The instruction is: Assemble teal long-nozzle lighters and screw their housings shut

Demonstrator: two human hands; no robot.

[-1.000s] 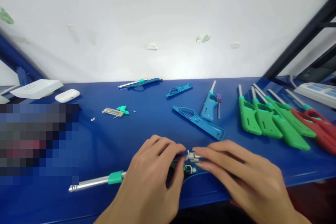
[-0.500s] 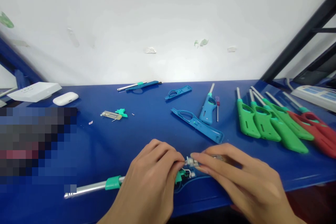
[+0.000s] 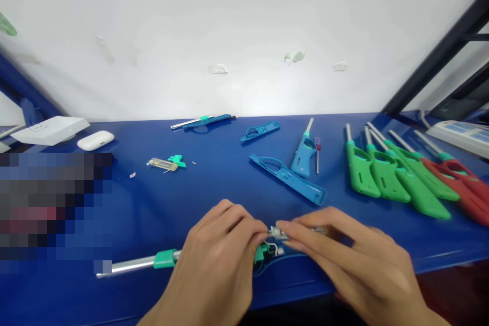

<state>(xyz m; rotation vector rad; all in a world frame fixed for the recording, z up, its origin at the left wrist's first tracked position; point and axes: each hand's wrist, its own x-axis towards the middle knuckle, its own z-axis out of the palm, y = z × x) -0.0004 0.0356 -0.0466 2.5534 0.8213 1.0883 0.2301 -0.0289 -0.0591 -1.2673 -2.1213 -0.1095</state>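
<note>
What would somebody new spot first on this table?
Probably the green lighters and red lighters, bunched on the right of the blue table. Then the left hand and right hand, close together near the front edge, the right one pinching a clear part. A shiny tube pokes out left of both hands.

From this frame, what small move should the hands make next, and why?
Probably lower the clear part toward the blue shell, guiding the white wire aside. The right hand pinches the part, seemingly just above the shell, the left hand is close at its end, and the wire loops nearby where it might get trapped.
</note>
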